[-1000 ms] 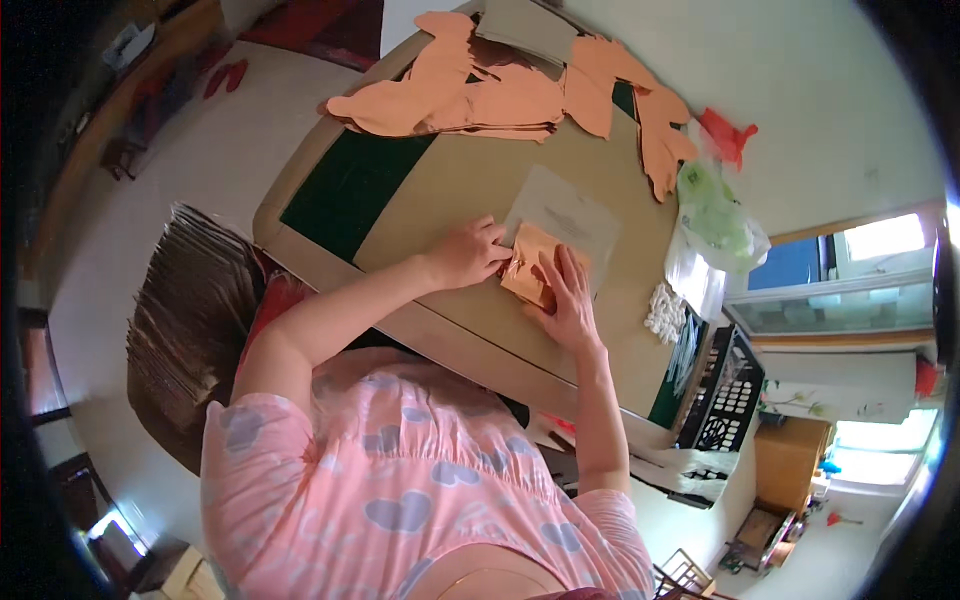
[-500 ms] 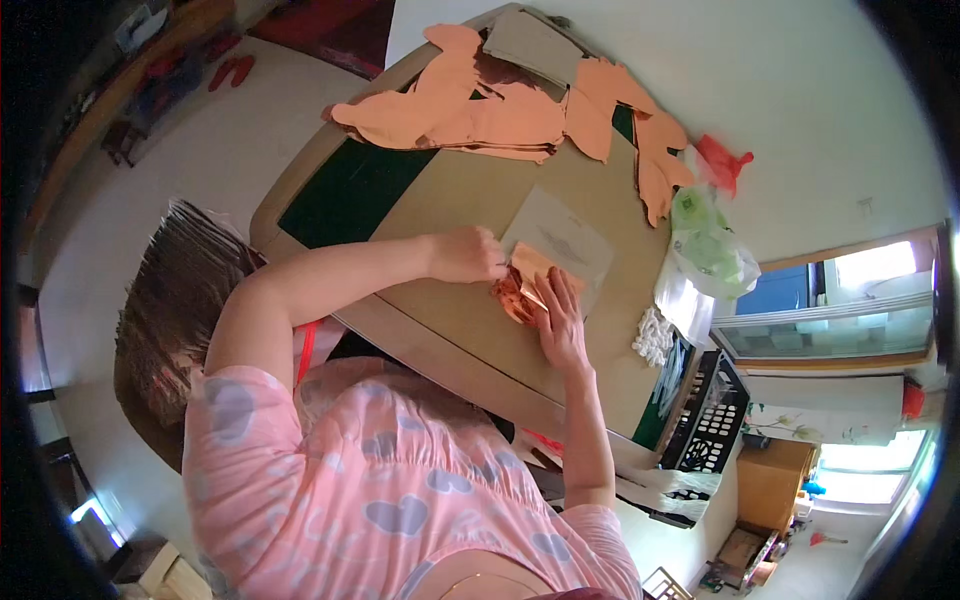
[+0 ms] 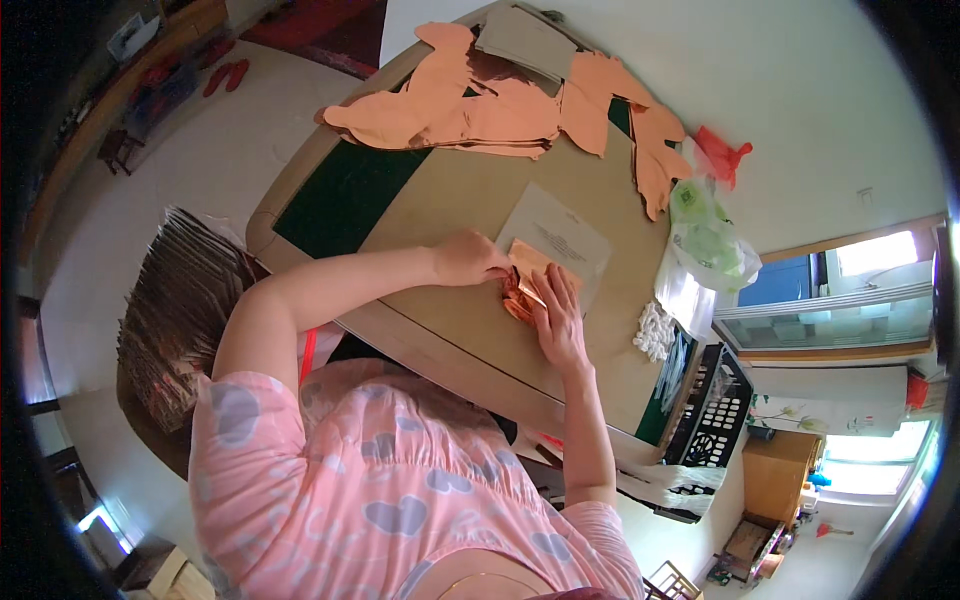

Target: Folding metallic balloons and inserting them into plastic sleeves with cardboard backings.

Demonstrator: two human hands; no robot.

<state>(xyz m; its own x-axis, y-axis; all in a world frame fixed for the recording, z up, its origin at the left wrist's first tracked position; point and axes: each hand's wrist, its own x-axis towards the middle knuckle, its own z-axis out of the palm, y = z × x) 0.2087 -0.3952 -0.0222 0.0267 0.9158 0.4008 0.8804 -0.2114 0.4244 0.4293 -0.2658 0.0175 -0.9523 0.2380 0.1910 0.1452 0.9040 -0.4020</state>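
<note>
A folded copper-orange foil balloon [image 3: 527, 262] lies on a pale printed sheet [image 3: 562, 235] on the table. Its lower part [image 3: 515, 302] is crumpled and shiny. My right hand [image 3: 560, 325] rests on the foil from the right, fingers stretched out flat. At the foil's left edge, the fingers of my left hand [image 3: 470, 260] are pinched together. The fingertips meet the edge there, and the exact grip is partly hidden.
Flat orange foil shapes [image 3: 490, 118] lie stacked along the table's far side, beside grey cards [image 3: 525, 42]. To the right are a green-white plastic bag [image 3: 705, 225], a white bundle [image 3: 654, 333] and a black crate [image 3: 712, 405]. A brown stack [image 3: 180, 310] stands at left.
My left hand has turned slightly, its fingertips reaching further onto the foil's left edge. My right hand stays flat on the foil. The view has shifted a little.
</note>
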